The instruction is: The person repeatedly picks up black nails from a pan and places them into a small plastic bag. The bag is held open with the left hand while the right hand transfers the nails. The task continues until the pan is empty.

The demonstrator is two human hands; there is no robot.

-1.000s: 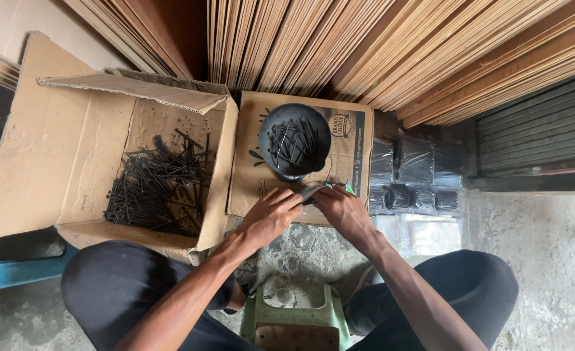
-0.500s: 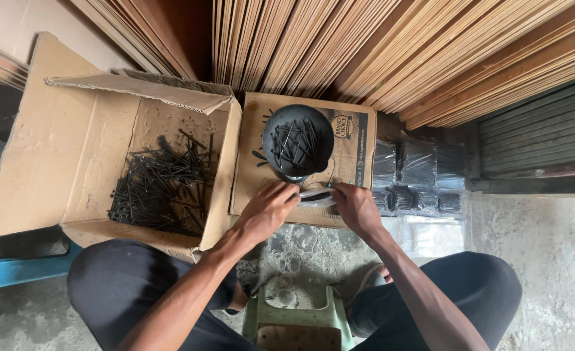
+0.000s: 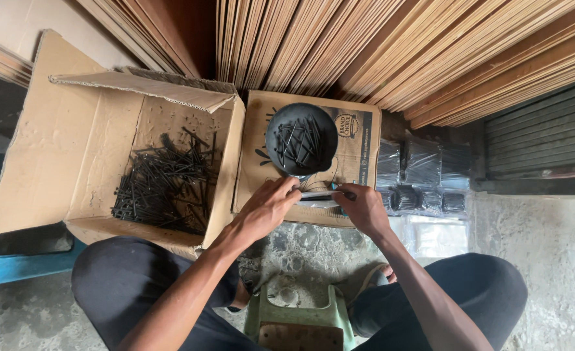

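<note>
My left hand (image 3: 268,207) and my right hand (image 3: 364,208) meet over the near edge of a closed cardboard box (image 3: 359,130). Between them they hold a small clear plastic packet of dark nails (image 3: 318,195), one hand at each end. Just beyond the hands, on the closed box, stands a black round bowl (image 3: 300,138) holding several black nails. To the left is an open cardboard box (image 3: 92,156) with a heap of loose black nails (image 3: 164,185) in it.
Stacked wooden sheets (image 3: 365,45) lean behind the boxes. Clear bags of packed nails (image 3: 421,185) lie to the right on the concrete floor. A green plastic stool (image 3: 297,318) sits between my knees. A blue bench edge (image 3: 14,266) is at the left.
Both hands have stayed at the box's near edge; the right hand moved slightly left and closed on the packet's end, and the packet now lies level between them.
</note>
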